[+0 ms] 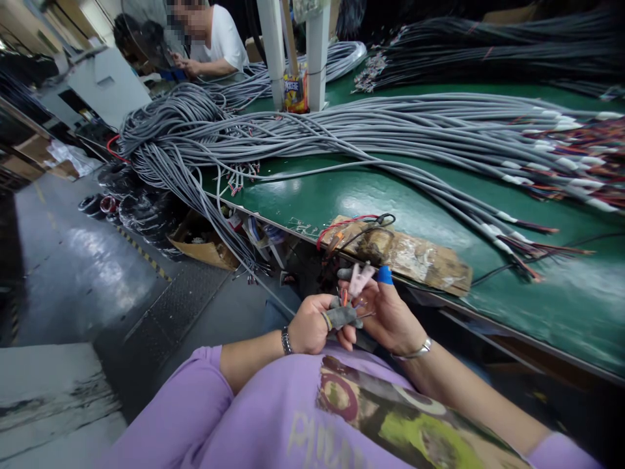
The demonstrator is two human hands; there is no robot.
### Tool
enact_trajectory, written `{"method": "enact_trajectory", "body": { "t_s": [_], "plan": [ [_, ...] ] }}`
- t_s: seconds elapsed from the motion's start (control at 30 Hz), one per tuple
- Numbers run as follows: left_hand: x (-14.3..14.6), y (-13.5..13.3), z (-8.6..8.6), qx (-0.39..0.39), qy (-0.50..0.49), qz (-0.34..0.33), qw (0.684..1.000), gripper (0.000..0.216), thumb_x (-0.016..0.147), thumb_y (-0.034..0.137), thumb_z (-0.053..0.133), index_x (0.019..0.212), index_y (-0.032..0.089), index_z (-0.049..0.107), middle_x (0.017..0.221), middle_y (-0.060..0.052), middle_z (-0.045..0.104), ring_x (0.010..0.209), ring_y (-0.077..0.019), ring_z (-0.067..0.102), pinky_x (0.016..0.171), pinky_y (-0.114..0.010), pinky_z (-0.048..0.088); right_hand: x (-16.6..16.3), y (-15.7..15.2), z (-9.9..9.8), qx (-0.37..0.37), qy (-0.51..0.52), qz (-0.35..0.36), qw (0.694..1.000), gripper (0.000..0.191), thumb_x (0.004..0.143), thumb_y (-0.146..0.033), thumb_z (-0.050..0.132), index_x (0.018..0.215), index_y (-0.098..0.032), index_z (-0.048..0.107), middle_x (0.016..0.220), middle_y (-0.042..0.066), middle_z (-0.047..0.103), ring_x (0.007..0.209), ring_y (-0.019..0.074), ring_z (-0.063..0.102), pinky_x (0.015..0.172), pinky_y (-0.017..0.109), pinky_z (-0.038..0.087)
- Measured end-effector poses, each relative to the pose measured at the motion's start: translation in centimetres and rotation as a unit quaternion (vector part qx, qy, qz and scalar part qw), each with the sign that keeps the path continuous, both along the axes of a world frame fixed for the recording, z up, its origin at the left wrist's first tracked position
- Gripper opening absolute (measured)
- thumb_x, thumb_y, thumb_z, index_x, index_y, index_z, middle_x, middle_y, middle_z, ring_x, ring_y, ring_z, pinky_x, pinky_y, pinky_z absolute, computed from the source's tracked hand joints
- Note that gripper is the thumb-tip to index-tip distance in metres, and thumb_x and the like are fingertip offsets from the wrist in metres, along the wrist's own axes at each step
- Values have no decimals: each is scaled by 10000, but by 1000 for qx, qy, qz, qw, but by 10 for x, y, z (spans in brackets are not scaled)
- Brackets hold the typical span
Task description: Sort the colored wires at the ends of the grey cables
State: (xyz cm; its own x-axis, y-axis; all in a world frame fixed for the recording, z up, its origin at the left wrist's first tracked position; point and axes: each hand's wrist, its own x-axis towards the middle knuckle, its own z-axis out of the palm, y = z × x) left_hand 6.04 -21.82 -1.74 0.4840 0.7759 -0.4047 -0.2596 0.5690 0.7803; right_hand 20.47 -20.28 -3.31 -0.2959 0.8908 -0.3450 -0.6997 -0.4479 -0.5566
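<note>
My left hand (308,324) is closed around the end of a grey cable (342,316), whose thin coloured wires (344,297) fan out above my fingers. My right hand (388,312) pinches those wire ends, with a blue cap on the index fingertip (384,275) and taped fingers beside it. Both hands sit close together in front of my chest, just below the edge of the green table (342,195). A watch is on my left wrist and a bracelet on my right.
A big pile of grey cables (342,130) with stripped coloured ends (576,163) covers the table. A taped cardboard pad (420,257) with red and black leads lies at the table edge. Black cables (488,52) lie farther back. Another person (209,39) works at the far end.
</note>
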Motion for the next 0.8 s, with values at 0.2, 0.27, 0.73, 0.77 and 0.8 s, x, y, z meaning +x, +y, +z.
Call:
{"method": "enact_trajectory", "body": {
  "t_s": [0.2,0.27,0.73,0.77,0.8],
  "plan": [
    [-6,-7,-1,38,-2,-8,999,512,630,561,793,693,88,608,556,-52,612,415,-125,561,409,-215,460,7,0,7,-4,-2,27,1000,517,627,-641,781,883,-196,719,842,46,696,665,153,611,608,268,536],
    [-4,-7,0,43,-3,7,999,512,635,561,793,700,88,610,551,-48,611,413,-124,562,409,-213,465,8,1,9,-2,-18,25,1000,439,668,-578,786,875,-198,718,840,38,692,666,136,597,607,247,525],
    [6,2,4,40,1,59,997,562,586,595,800,702,77,616,529,-45,587,385,-121,535,384,-217,431,4,-3,4,117,-225,-60,965,534,745,-724,622,714,-191,641,656,25,591,593,146,516,581,279,445],
    [7,3,4,38,3,59,998,567,579,601,800,694,79,609,528,-45,585,384,-121,532,383,-218,429,2,-2,6,112,-181,-25,977,540,751,-730,608,755,-192,642,669,28,600,575,152,520,567,292,453],
    [7,3,3,36,5,60,998,571,571,605,801,684,82,601,527,-44,585,383,-121,530,382,-219,427,1,-1,9,111,-142,8,984,546,765,-733,587,803,-191,644,683,33,610,551,157,522,549,307,459]
  ]
}}
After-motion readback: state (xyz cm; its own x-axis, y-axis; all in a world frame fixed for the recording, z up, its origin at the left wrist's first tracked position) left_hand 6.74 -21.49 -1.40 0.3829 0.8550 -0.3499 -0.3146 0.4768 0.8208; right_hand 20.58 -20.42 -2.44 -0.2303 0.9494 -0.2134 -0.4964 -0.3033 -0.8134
